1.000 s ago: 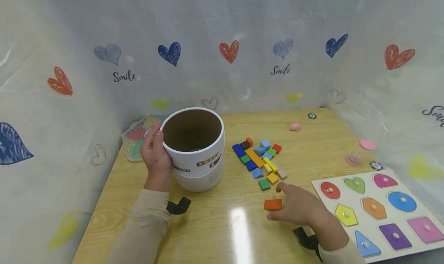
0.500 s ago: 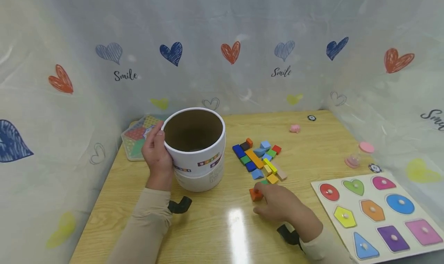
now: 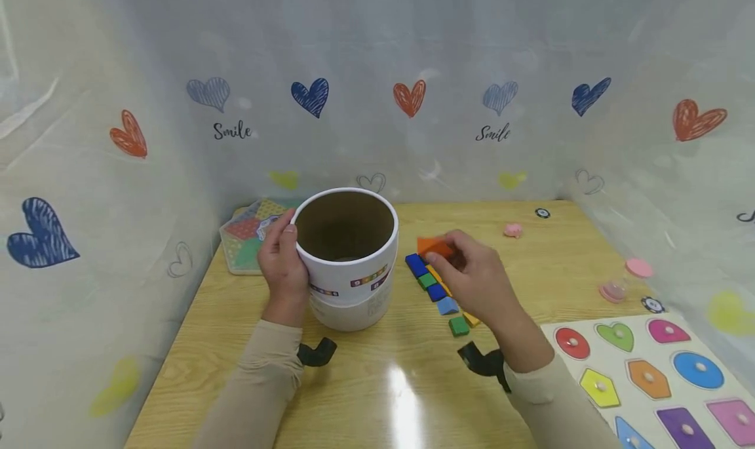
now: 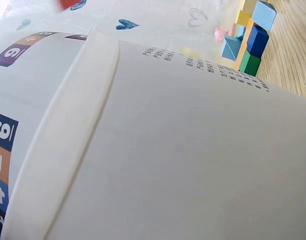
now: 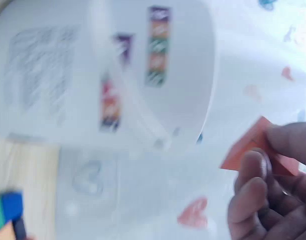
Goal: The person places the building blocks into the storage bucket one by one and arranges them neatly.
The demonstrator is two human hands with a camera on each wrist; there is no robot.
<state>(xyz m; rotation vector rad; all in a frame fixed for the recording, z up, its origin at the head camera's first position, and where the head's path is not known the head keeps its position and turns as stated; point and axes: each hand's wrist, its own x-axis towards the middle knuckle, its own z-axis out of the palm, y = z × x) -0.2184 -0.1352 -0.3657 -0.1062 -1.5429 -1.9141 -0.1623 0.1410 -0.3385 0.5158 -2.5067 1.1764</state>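
Observation:
A white bucket (image 3: 354, 301) with printed number strips stands on the table, its top facing up. My left hand (image 3: 284, 262) grips it at the left side near the rim. In the left wrist view the white bucket wall (image 4: 192, 150) fills most of the picture, and the hand is out of sight. My right hand (image 3: 474, 272) pinches an orange block (image 3: 432, 246) between thumb and fingers, raised above the table to the right of the bucket. The right wrist view shows that orange block (image 5: 245, 147) too. Beneath the right hand lie colored blocks, including a green block (image 3: 459, 326), partly hidden.
A board of knobbed shape pieces (image 3: 560, 364) lies at the right. Further back are a pink pig figure (image 3: 513, 230), a pink sand timer (image 3: 625, 280) and two round chips. Patterned cards (image 3: 244, 239) lie behind the bucket on the left.
My right hand has taken hold of the orange block, lifted it off the table and carried it away from me and leftward. The left hand stays on the bucket; the head view has shifted slightly.

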